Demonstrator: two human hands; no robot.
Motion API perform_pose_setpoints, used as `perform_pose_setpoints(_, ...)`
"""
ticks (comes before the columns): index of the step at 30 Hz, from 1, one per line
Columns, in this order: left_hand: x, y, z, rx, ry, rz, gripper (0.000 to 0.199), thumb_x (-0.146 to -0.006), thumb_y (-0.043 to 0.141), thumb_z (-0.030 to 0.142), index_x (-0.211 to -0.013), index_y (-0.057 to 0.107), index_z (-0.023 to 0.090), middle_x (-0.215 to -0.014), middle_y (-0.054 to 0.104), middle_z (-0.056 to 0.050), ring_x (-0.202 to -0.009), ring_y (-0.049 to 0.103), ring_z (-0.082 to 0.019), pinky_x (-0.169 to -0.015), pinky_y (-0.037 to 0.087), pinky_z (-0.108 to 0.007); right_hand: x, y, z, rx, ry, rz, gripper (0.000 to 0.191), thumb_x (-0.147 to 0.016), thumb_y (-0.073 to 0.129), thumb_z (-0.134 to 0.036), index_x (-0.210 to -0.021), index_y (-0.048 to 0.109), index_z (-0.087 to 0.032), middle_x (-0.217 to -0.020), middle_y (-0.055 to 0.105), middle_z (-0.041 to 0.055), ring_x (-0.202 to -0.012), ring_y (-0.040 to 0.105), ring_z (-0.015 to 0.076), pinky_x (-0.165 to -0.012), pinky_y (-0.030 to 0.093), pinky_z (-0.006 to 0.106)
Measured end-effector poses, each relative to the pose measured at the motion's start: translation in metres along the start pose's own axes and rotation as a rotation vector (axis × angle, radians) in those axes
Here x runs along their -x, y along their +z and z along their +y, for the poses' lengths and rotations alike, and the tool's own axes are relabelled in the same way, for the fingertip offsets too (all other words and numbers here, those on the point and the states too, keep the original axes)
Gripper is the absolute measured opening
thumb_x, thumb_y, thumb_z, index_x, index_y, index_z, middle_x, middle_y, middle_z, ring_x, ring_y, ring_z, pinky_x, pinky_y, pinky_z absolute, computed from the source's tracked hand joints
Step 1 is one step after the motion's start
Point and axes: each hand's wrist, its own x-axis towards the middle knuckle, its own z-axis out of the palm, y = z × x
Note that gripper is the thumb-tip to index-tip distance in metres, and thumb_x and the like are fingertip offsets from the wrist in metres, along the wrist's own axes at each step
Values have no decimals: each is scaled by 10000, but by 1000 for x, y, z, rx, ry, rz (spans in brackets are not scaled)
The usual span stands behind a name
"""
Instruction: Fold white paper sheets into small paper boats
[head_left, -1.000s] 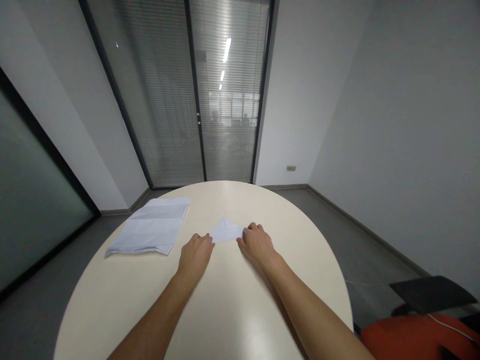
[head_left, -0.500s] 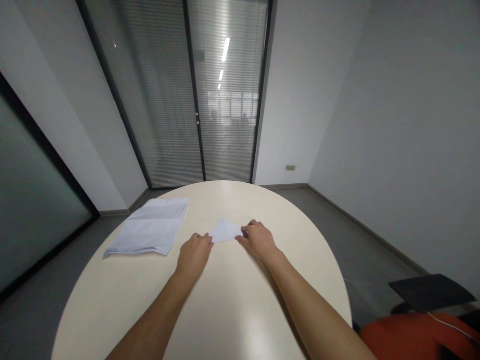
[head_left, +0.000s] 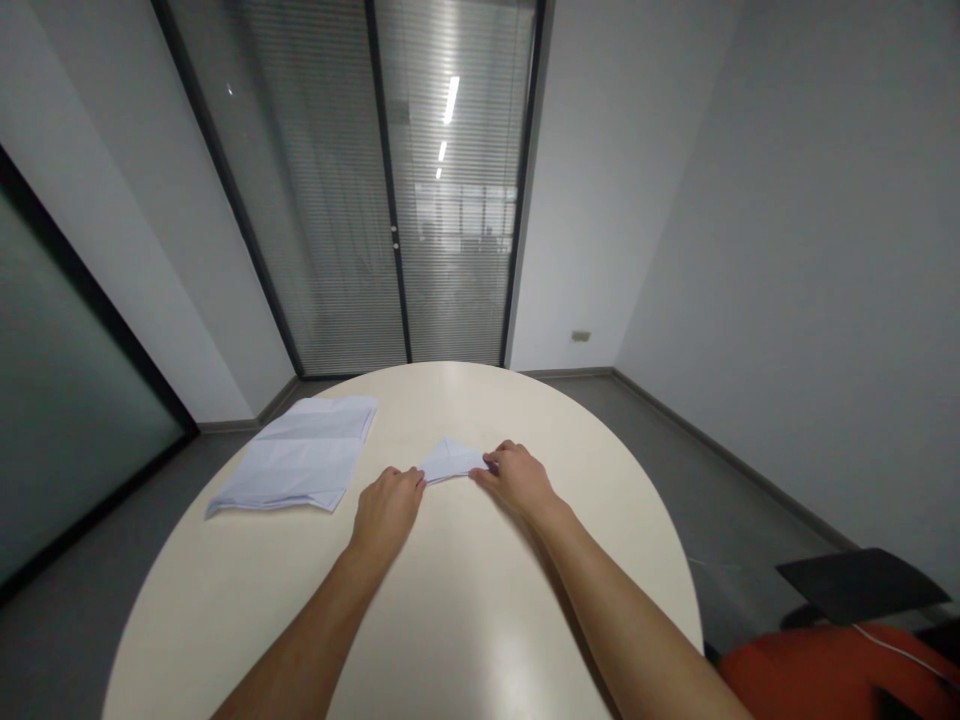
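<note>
White folded paper [head_left: 450,460] is being pinched at its near corners between the left hand [head_left: 390,508] and the right hand [head_left: 517,478]; the crease is best being pressed flat against the worktop [head_left: 450,600], both corners being held level

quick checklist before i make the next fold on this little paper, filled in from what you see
1. Left hand at the left corner of the small folded paper: ok
2. Right hand at its right corner: ok
3. Small folded paper well inside the rim of the round table: ok
4. Paper stack out of the way: ok, it lies to the left, apart from the small folded paper and both hands
5. Layers lined up under the fingers: cannot tell, the fingers cover both corners
6. Creases pressed sharp: cannot tell, too small in this view
</note>
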Motion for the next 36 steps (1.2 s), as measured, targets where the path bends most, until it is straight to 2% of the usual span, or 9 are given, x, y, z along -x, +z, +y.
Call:
perform_pose_setpoints(3, 0, 0, 0, -1, -2, -4, 334, -1047, 435, 326, -1221, 705, 237, -1055, 721, -103, -971, 710, -226, -800, 525, -304, -1, 1, 2, -4, 0, 1, 292, -949, 626, -458, -960, 779, -210, -1094, 693, 99, -1015, 625, 231, -803, 452, 297)
perform_pose_setpoints(6, 0, -1, 0, -4, -3, -8, 341, -1048, 425, 321, -1223, 707, 241, -1056, 722, -105, -969, 712, -231, -808, 527, -313, -1, 4, 3, -18, 17, 5, 245, -943, 615, -371, -1042, 782, -222, -1136, 691, 102, -1057, 621, 235, -825, 460, 299)
perform_pose_setpoints(9, 0, 0, 0, -4, -2, 5, 349, -1050, 416, 327, -1217, 711, 239, -1050, 723, -107, -959, 713, -235, -796, 530, -316, -2, 7, 4, -55, 33, 23, 284, -938, 593, -311, -1145, 770, -230, -1172, 696, 103, -1100, 624, 239, -867, 469, 303)
perform_pose_setpoints(17, 0, 0, 1, -11, -16, 22, 354, -1048, 421, 336, -1214, 721, 245, -1026, 735, -106, -948, 720, -242, -762, 527, -308, -6, 12, 11, -156, 91, 51, 351, -955, 547, -242, -1248, 738, -209, -1244, 729, 95, -1157, 658, 232, -982, 471, 300)
perform_pose_setpoints(25, 0, -2, 1, -6, -43, 35, 388, -1057, 384, 357, -1231, 718, 264, -1004, 747, -111, -920, 729, -249, -760, 527, -319, -10, 9, 14, -218, 104, 138, 395, -904, 529, -92, -1211, 752, -204, -1244, 748, 50, -1146, 686, 198, -1014, 472, 276)
perform_pose_setpoints(36, -1, -1, 3, 72, -101, 87, 343, -1049, 413, 324, -1242, 692, 276, -957, 788, -89, -871, 751, -243, -707, 485, -298, -9, -1, 8, -331, 36, 318, 302, -954, 540, -156, -1154, 761, -205, -1102, 775, 53, -1005, 692, 185, -957, 474, 279)
